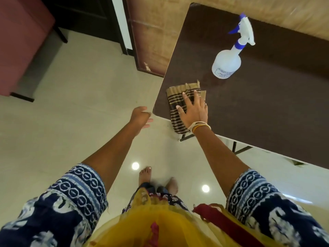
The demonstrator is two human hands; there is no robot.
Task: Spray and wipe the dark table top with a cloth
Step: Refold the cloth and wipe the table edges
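Observation:
A dark brown table top [258, 104] fills the right side of the view. A tan and dark striped cloth [178, 102] lies at its near left corner, one end hanging over the edge. My right hand [195, 111] lies flat on the cloth with fingers spread. My left hand [141, 118] hovers just off the table's corner, fingers loosely apart and holding nothing. A translucent spray bottle [227, 64] with a white and blue trigger head stands upright on the table beyond the cloth, untouched.
Glossy pale floor tiles [80, 104] spread to the left, with my bare feet [146, 175] below. A brown wooden panel [151, 32] stands behind the table's left edge. A maroon seat [21, 41] sits at the far left. Black table legs [238, 148] show under the near edge.

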